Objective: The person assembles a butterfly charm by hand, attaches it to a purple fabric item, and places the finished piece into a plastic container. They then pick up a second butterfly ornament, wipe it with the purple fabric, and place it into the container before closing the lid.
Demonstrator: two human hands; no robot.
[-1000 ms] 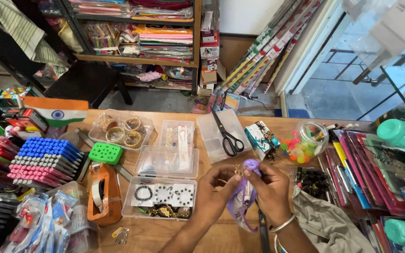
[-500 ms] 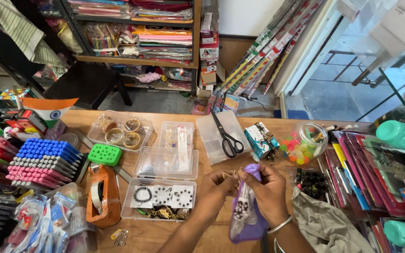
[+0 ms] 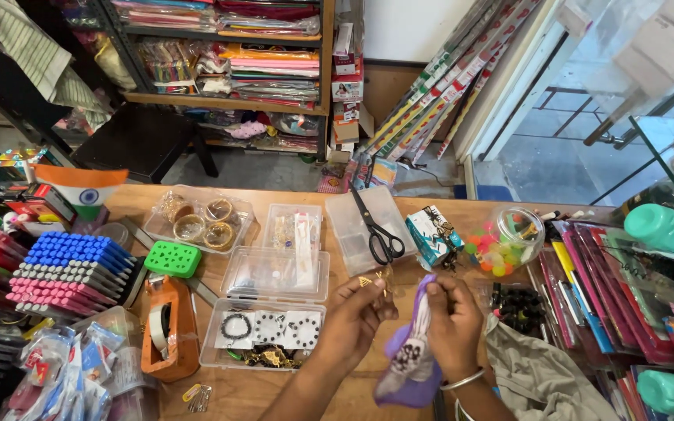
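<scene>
Room: a crowded stationery shop; shelves of folded coloured paper and packets [image 3: 220, 54] fill the top of the frame, long rolls of wrapping paper [image 3: 446, 93] lean at upper centre right.
Surface: a wooden counter [image 3: 274, 394] runs across the lower half of the frame, packed with goods on both sides.
Left hand: the left hand [image 3: 350, 326] is at lower centre, its fingertips pinched on a small gold trinket [image 3: 367, 281] held just above the counter.
Right hand: the right hand [image 3: 452, 323], a metal bangle [image 3: 462, 380] on the wrist, is clenched round the neck of a purple pouch [image 3: 407, 359].
Pouch: it hangs down between the two hands in the lower centre of the frame, with a black-and-white print on its side; its top peeks out above the right hand.
Near the hands: a clear box of black bracelets on cards [image 3: 263, 334] lies just left of the left hand; another clear lidded box [image 3: 274, 273] sits above it.
Centre: black scissors [image 3: 376, 230] rest on a clear tray [image 3: 372, 226], above the hands.
Right of centre: a round clear jar of bright balls [image 3: 501, 245], with pens and packets [image 3: 587, 296] beyond it.
Left: rows of blue, grey and pink markers [image 3: 64, 269], a green stencil block [image 3: 173, 259], an orange tape dispenser [image 3: 169, 327], and a small tricolour flag [image 3: 83, 187] at upper left.
Lower right: a crumpled grey cloth [image 3: 540, 374] lies just beside the right wrist.
</scene>
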